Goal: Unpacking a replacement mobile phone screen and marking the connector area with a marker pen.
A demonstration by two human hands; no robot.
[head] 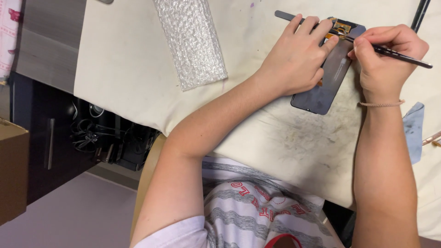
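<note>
**2 hands at a phone screen panel on a stained work cloth**

Cream cloth (138, 69), smudged grey near the person's body, covers the table, with a grey floor and a dark cabinet with tangled cables off to the side. On the cloth lies a dark phone screen panel (331, 76), back side up, with gold-coloured flex connectors showing at its far end.

Pressing down on this panel is the left hand (294, 57), fingers spread fairly flat over its far end, closed around nothing. A flat grey pry tool (287, 15) lies just beyond those fingertips, partly hidden by them.

Beside it, the right hand (386, 55) is curled in a pen grip around a thin black tool (399, 56), whose tip meets the panel near the connectors. A braided cord sits on that wrist.

1 strip of bubble wrap (193, 41) rests well apart on the cloth, and a pale blue rag (415, 128) lies near the right forearm.
</note>
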